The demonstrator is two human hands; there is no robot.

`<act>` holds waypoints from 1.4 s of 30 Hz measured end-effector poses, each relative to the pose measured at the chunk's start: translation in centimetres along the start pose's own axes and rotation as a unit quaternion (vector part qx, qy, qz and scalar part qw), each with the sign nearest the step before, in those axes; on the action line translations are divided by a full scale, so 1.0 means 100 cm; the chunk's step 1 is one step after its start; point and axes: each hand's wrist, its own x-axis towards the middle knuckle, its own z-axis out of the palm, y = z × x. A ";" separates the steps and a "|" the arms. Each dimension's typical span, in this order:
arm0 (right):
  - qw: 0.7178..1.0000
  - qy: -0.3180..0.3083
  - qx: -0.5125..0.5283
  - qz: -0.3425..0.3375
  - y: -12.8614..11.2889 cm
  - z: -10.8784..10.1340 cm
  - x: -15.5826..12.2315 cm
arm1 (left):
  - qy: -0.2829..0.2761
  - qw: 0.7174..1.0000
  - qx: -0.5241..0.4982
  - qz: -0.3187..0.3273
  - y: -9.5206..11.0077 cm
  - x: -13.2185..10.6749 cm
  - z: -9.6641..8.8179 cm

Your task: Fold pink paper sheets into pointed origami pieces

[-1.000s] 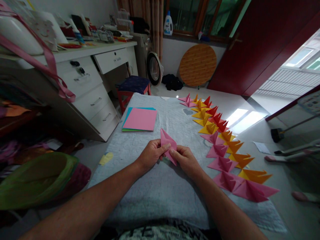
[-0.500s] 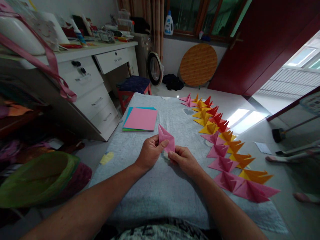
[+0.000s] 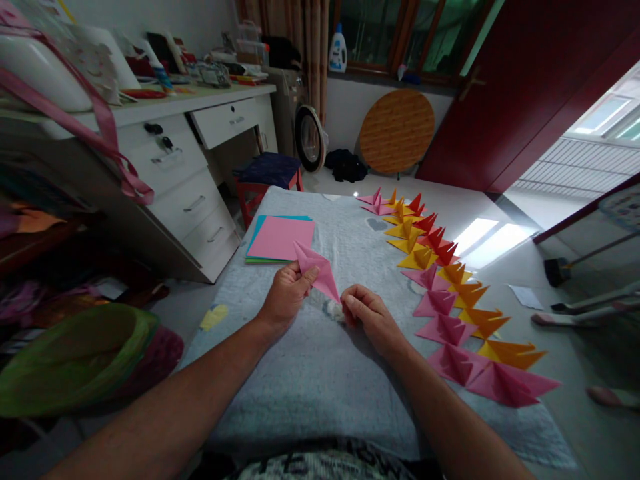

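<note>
A pink folded paper [image 3: 323, 270], long and diamond-like with a pointed end at each side, is held above the cloth. My left hand [image 3: 287, 293] grips its left part, thumb on top and fingers beneath. At its lower right point, my right hand [image 3: 367, 313] is closed, with thumb and fingertips pinching the tip. Behind my left hand lies a stack of square paper [image 3: 283, 237], pink on top with blue and green edges showing. Finished-looking folded paper cranes [image 3: 445, 330] in pink, yellow, orange and red stand in rows along the right side.
A pale blue cloth [image 3: 280, 400] covers the table. To the left are a white desk [image 3: 175, 173] and a green-lined bin [image 3: 75, 360]. Beyond the table stand a stool [image 3: 267, 170], a washing machine with its door open [image 3: 310, 137] and a round wooden board [image 3: 397, 130].
The pink folded paper has moved left and turned, and now looks longer, its tip stretching toward my right hand. My left hand has shifted left with it; my hands are farther apart.
</note>
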 end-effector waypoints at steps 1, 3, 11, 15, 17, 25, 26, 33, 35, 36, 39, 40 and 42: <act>1.000 0.006 0.017 -0.004 0.001 0.001 0.000 | -0.030 0.999 0.001 -0.012 0.000 -0.003 0.002; 0.999 0.012 0.035 -0.008 0.003 0.002 0.002 | -0.103 0.994 -0.001 -0.035 -0.001 -0.009 0.008; 0.999 0.030 0.014 -0.023 0.006 0.002 0.004 | -0.216 0.974 -0.019 -0.067 -0.001 -0.021 0.019; 0.999 0.034 0.016 -0.011 0.004 0.002 0.002 | -0.189 0.979 -0.007 -0.075 -0.001 -0.019 0.016; 0.999 0.050 -0.011 -0.009 0.003 0.000 0.001 | -0.166 0.983 0.003 -0.078 -0.001 -0.017 0.013; 0.944 0.161 -0.210 -0.195 0.005 -0.002 0.000 | -0.155 0.982 0.006 -0.108 -0.005 -0.008 0.006; 0.928 0.162 -0.243 -0.231 0.006 -0.002 0.000 | -0.167 0.980 0.004 -0.108 -0.007 -0.008 0.006; 0.860 0.125 -0.377 -0.320 0.007 -0.004 -0.001 | -0.177 0.980 0.074 -0.058 -0.017 -0.005 0.004; 0.854 0.123 -0.388 -0.323 0.006 -0.005 -0.002 | -0.182 0.977 0.096 -0.051 -0.017 -0.004 0.003; 0.852 0.123 -0.392 -0.325 0.006 -0.006 -0.002 | -0.183 0.976 0.105 -0.048 -0.017 -0.004 0.003; 0.850 0.117 -0.397 -0.327 0.006 -0.006 -0.003 | -0.186 0.974 0.124 -0.040 -0.017 -0.003 0.002; 0.850 0.112 -0.398 -0.327 0.006 -0.007 -0.003 | -0.189 0.973 0.129 -0.039 -0.017 -0.003 0.003; 0.850 0.099 -0.401 -0.327 0.006 -0.007 -0.003 | -0.191 0.971 0.141 -0.035 -0.016 -0.003 0.003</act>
